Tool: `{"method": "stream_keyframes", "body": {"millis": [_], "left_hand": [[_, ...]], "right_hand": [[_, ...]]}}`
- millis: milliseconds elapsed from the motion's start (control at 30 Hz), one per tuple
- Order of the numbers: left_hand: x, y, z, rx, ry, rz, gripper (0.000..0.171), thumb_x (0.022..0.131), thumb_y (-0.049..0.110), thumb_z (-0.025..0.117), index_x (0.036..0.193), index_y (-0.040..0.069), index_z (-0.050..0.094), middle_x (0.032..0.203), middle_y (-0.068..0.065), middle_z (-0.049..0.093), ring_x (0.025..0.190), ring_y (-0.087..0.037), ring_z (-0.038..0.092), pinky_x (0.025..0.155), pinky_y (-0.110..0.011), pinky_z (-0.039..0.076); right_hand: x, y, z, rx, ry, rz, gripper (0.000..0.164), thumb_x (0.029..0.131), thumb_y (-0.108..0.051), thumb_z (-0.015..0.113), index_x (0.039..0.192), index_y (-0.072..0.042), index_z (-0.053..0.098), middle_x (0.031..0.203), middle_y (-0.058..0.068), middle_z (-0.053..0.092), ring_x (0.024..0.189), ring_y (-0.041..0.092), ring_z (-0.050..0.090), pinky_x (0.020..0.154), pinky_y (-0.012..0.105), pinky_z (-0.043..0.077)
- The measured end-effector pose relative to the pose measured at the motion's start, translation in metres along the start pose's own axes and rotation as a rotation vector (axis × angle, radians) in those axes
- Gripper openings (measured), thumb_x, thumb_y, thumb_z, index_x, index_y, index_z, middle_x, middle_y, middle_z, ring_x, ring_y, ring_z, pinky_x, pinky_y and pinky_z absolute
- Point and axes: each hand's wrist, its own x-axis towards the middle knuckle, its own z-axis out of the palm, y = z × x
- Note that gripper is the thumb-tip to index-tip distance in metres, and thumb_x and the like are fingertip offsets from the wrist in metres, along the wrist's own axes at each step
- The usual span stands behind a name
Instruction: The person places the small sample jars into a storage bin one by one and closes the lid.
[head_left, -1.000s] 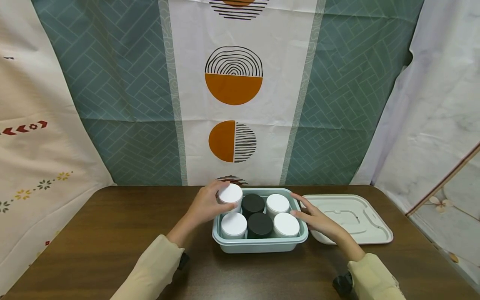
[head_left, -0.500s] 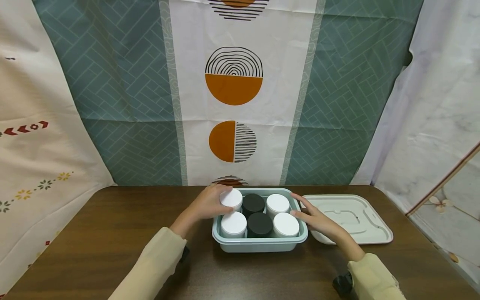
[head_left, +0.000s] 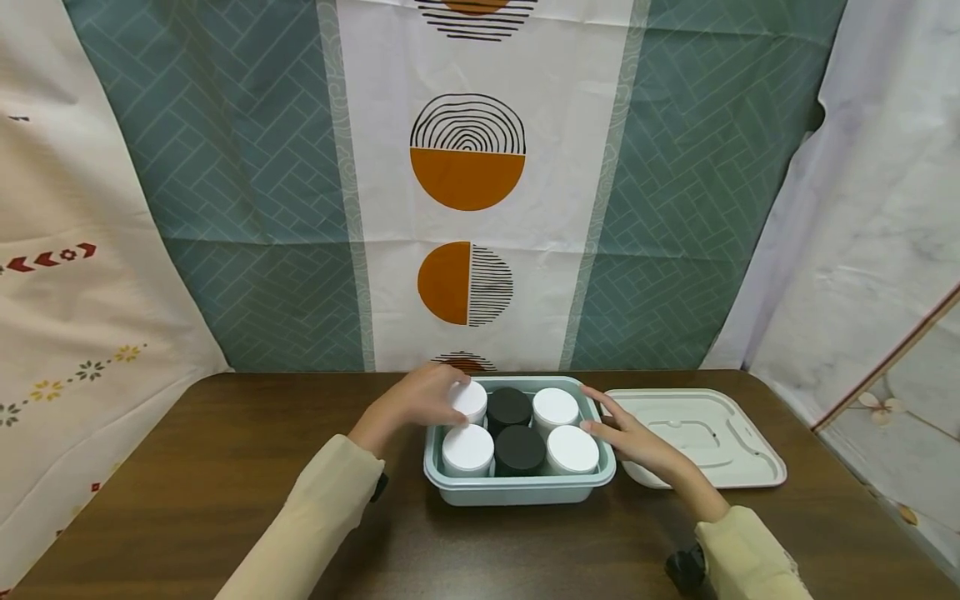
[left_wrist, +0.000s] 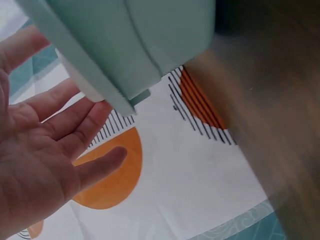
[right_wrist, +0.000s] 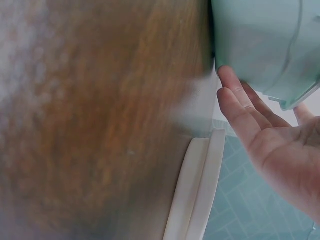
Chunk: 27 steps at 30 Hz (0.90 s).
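A pale green plastic tub stands on the brown table with two rows of round-topped jars in it. My left hand pinches the white jar in the back left corner, thumb on the near side and fingers on the far side. In the left wrist view the fingers of that hand reach over the tub's rim to the jar. My right hand rests against the tub's right end with fairly straight fingers. Some right fingers touch the outer wall in the right wrist view.
Two black jars fill the tub's middle column, and other white jars stand at its sides. A whitish lid lies flat on the table to the right. A patterned cloth hangs behind the table.
The left hand has shifted slightly right, and the back left white jar has moved down into the tub and a little right. The right hand and tub stay put.
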Motion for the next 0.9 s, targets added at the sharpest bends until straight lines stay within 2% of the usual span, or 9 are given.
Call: {"method": "stream_keyframes", "body": {"millis": [200, 400, 733, 900], "left_hand": [[0.005, 0.005, 0.0, 0.031, -0.03, -0.029, 0.051, 0.071, 0.026, 0.077, 0.113, 0.001, 0.062, 0.109, -0.011, 0.063, 0.093, -0.023, 0.054, 0.083, -0.036, 0.045], [0.003, 0.004, 0.006, -0.033, -0.055, -0.088, 0.052, 0.073, 0.031, 0.075, 0.115, 0.002, 0.063, 0.111, -0.01, 0.063, 0.093, -0.021, 0.055, 0.086, -0.036, 0.046], [-0.003, 0.0, 0.015, -0.105, 0.059, -0.089, 0.049, 0.074, 0.029, 0.075, 0.113, 0.001, 0.063, 0.11, -0.011, 0.064, 0.099, -0.022, 0.057, 0.088, -0.037, 0.045], [-0.01, 0.0, 0.022, -0.119, 0.129, -0.068, 0.05, 0.076, 0.031, 0.073, 0.113, -0.002, 0.062, 0.111, -0.012, 0.063, 0.099, -0.024, 0.057, 0.086, -0.038, 0.047]], "right_hand": [[0.0, 0.002, 0.0, -0.002, 0.005, 0.002, 0.066, 0.093, -0.026, 0.051, 0.147, -0.02, 0.013, 0.139, 0.036, 0.019, 0.113, 0.04, 0.047, 0.077, 0.046, 0.05], [0.0, 0.003, 0.001, 0.0, 0.003, 0.003, 0.066, 0.093, -0.026, 0.051, 0.147, -0.02, 0.013, 0.139, 0.036, 0.019, 0.112, 0.04, 0.048, 0.077, 0.046, 0.05], [0.001, 0.001, 0.001, 0.0, 0.0, -0.004, 0.067, 0.093, -0.026, 0.052, 0.147, -0.02, 0.012, 0.139, 0.035, 0.019, 0.112, 0.039, 0.048, 0.076, 0.046, 0.05], [0.001, 0.001, 0.0, -0.012, 0.007, 0.0, 0.067, 0.093, -0.027, 0.052, 0.147, -0.021, 0.012, 0.139, 0.035, 0.019, 0.112, 0.039, 0.048, 0.076, 0.046, 0.05]]}}
